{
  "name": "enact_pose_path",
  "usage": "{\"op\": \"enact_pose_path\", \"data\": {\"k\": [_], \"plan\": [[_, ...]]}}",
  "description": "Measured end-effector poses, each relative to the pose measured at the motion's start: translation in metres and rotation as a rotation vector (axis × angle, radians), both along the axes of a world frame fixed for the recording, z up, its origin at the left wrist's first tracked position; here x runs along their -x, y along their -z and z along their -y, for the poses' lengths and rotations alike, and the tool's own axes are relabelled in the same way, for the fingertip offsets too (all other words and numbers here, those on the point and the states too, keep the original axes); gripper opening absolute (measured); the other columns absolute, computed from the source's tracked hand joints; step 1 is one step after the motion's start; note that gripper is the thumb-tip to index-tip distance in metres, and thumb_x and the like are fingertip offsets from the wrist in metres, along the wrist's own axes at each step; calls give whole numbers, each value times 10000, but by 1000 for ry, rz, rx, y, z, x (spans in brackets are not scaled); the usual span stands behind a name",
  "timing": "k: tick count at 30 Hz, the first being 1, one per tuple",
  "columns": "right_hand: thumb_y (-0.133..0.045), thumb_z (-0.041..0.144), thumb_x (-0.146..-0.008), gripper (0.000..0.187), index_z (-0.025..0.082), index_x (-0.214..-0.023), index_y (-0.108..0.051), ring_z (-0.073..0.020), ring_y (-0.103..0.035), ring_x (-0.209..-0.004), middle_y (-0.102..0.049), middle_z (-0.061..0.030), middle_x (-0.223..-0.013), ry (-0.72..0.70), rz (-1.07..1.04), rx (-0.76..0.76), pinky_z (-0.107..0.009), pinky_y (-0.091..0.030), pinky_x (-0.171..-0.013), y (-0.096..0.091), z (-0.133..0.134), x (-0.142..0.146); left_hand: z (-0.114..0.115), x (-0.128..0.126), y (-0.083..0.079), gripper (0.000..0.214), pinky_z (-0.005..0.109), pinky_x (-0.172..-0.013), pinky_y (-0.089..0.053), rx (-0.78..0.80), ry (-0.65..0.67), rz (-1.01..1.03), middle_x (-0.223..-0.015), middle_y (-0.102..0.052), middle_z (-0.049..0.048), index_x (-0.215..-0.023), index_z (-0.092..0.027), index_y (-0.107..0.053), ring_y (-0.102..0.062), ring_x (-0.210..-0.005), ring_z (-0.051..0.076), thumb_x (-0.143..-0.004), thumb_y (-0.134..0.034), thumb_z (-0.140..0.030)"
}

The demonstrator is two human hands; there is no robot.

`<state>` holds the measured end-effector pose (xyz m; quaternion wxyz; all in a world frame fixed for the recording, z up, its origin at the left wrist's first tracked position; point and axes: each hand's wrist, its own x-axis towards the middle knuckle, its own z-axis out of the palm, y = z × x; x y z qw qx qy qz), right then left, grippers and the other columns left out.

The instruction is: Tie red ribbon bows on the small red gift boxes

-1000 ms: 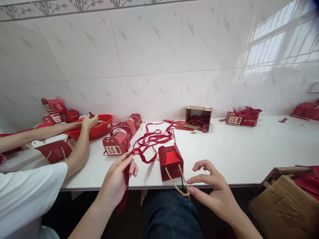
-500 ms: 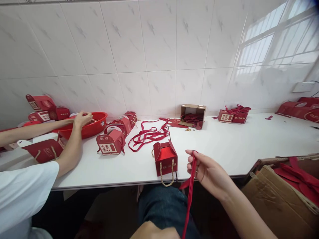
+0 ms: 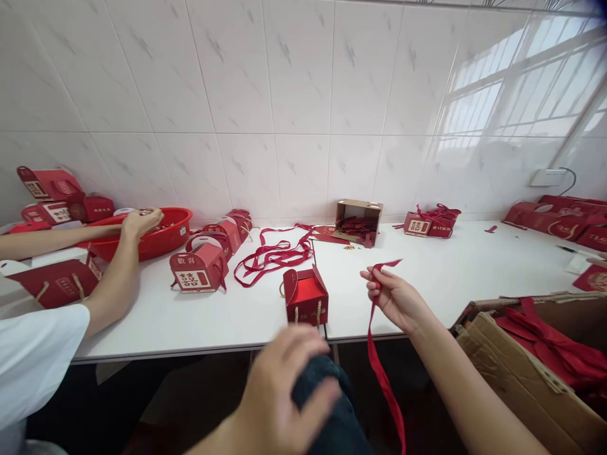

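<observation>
My right hand pinches a red ribbon near its upper end; the ribbon hangs down past the table edge. My left hand is low in front, blurred, fingers spread over my knee, holding nothing. An open red gift box with rope handles stands at the front edge of the white table, just left of my right hand. A loose tangle of red ribbon lies behind the box.
A person in a white shirt sits at left, hand at a red basin. Closed red boxes stand in a row. A small cardboard box is by the wall. A big cardboard carton with red ribbons is at right.
My left hand let go of the ribbon and dropped to my knee. My right hand took a ribbon strip and lifted it above the table. The view swung right.
</observation>
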<state>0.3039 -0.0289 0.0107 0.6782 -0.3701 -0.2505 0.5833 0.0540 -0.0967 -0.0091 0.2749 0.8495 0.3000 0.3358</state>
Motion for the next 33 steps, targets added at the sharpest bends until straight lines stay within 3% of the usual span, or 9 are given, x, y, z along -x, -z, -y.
{"op": "enact_pose_path", "data": {"k": [1, 3, 6, 10, 14, 18, 21, 25, 33], "plan": [[-617, 158, -752, 38, 170, -761, -583, -63, -491, -498, -619, -30, -763, -12, -10, -2, -188, -438, -454, -2, -2, -3, -17, -3, -3, 282, 435, -966, -401, -48, -60, 26, -1138, -573, 108, -1065, -299, -580, -497, -1122, 271, -790, -586, -361], [-617, 149, -729, 36, 148, -744, -585, -19, -323, -396, -545, 15, -651, -62, -19, 15, -152, -294, -347, -5, -4, -9, -53, -8, -9, 336, 468, -1028, -327, -299, -398, 105, -1190, -532, 118, -1131, -243, -528, -453, -1169, 276, -805, -551, -320], [-619, 239, -732, 118, 144, -694, -561, -14, -146, -363, -322, 92, -484, -121, 47, 68, -155, -120, -319, -7, -5, -13, -100, -19, -14, 428, 469, -1033, -324, -288, -560, 75, -1259, -492, 132, -1202, -184, -467, -407, -1217, 279, -811, -530, -345], [-668, 407, -707, 321, 167, -586, -492, -28, -83, -381, -151, 126, -425, -103, 286, 89, -187, -50, -359, -4, -7, -7, -125, -32, -12, 403, 461, -1000, -368, -91, -487, -54, -1247, -521, 125, -1170, -177, -512, -434, -1200, 282, -811, -515, -361], [-712, 444, -652, 386, 176, -514, -470, -33, -126, -382, -216, 109, -386, -21, 526, 67, -219, -71, -394, 0, -6, 3, -125, -31, -13, 275, 446, -1005, -374, -78, -355, -118, -1175, -572, 101, -1046, -193, -603, -462, -1178, 268, -821, -482, -296], [-692, 462, -652, 402, 181, -460, -477, -50, -191, -389, -252, 85, -373, 28, 724, 43, -237, -118, -419, 1, -4, 14, -122, -18, -22, 271, 417, -1009, -398, -32, -187, -106, -1199, -579, 80, -1038, -220, -628, -509, -1153, 248, -808, -491, -267], [-657, 449, -669, 385, 181, -448, -491, -55, -191, -394, -263, 78, -370, -15, 760, 24, -244, -125, -426, 0, -3, 23, -121, -12, -26, 328, 403, -1022, -399, -19, -142, -105, -1293, -533, 62, -1063, -245, -647, -477, -1217, 252, -772, -501, -201], [-632, 378, -657, 331, 179, -438, -484, -51, -196, -389, -269, 79, -367, -101, 737, 55, -241, -130, -423, -3, -7, 36, -120, -16, -30, 371, 423, -1054, -364, -44, -189, -109, -1388, -446, 58, -1057, -258, -669, -388, -1301, 266, -739, -509, -152], [-611, 349, -640, 290, 179, -443, -483, -41, -156, -371, -240, 93, -352, -171, 708, 69, -238, -93, -408, -7, -15, 45, -123, -23, -31, 246, 437, -1024, -386, -75, -175, -46, -1303, -516, 70, -965, -244, -697, -456, -1232, 268, -793, -522, -248]]}}
